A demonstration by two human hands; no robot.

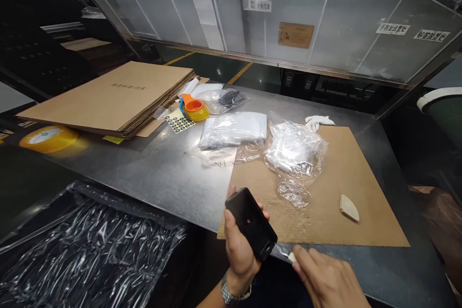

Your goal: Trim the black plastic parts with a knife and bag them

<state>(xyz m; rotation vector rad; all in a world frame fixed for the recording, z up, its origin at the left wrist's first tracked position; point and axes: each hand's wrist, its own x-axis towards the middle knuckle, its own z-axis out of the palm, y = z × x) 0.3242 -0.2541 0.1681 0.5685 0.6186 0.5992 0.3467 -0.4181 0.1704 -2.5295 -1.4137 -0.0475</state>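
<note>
The left hand [238,252] grips a black casing [252,226]; beside it, the right hand [328,272] pinches a white-ended tool [282,251] at its end, apparently mid-work, calling for steadiness.

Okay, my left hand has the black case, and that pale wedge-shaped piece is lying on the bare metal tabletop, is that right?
Not quite: the pale wedge-shaped piece lies on the flat cardboard sheet, as the head view shows. Your left hand does hold the black case.
</note>
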